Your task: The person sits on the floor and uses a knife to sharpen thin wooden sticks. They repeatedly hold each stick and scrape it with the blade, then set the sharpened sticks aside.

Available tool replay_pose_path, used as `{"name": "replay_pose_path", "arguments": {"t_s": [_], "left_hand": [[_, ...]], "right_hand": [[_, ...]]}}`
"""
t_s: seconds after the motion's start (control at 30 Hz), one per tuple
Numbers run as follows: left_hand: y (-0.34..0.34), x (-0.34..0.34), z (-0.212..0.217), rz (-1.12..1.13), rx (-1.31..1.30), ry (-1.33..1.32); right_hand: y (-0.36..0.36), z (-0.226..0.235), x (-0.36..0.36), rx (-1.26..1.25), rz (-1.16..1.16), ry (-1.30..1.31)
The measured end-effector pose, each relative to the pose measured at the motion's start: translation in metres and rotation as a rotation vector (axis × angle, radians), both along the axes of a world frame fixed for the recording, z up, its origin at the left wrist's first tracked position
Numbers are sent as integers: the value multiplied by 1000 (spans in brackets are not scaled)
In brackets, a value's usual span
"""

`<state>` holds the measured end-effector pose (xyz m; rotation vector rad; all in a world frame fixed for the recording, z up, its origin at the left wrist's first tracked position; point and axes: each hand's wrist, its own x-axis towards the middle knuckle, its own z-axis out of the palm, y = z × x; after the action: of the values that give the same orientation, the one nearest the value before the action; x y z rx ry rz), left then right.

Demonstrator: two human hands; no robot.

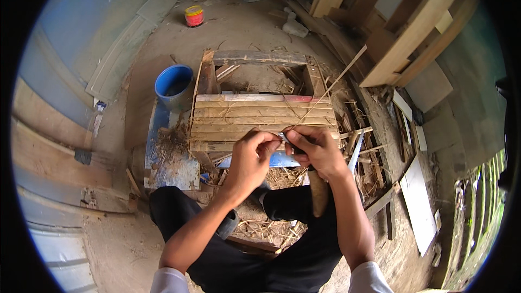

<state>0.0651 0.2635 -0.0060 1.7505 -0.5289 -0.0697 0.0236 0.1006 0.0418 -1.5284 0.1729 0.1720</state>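
1. Pale wooden boards lean well beyond the grip, to its upper right.
2. A slatted wooden frame stands just past the grip, its near slats partly behind the fingers.
3. A white panel lies well to the right of the grip, tilted.
4. A blue bucket stands upright, left of the grip and farther off, beside the frame.
5. A thin strip runs from the grip up and rightward, across the frame, its far end in the air.
6. The right hand has its fingers curled closed, clamped on the strip's near end.
7. The left hand, just beside it, has thumb and fingertips drawn together; what exactly they pinch, I cannot tell.
8. A tan tapering piece shows directly below the right hand, against the dark trousers.
9. A red-and-yellow tub sits far beyond the grip, leftward.
10. A small silvery piece lies between both hands' fingertips.
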Motion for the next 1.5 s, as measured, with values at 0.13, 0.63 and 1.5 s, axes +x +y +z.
{"name": "replay_pose_path", "arguments": {"t_s": [0.13, 0.63, 1.5], "left_hand": [[-6, -24, -1, 82, -61, -165], [69, -29, -9, -28, 82, 11], [148, -36, 1, -93, 113, 191]], "right_hand": [[-8, -3, -5, 61, -37, 22], [43, -27, -12, 133, 142, 75], [17, 4, 19, 161, -137, 49]]}}
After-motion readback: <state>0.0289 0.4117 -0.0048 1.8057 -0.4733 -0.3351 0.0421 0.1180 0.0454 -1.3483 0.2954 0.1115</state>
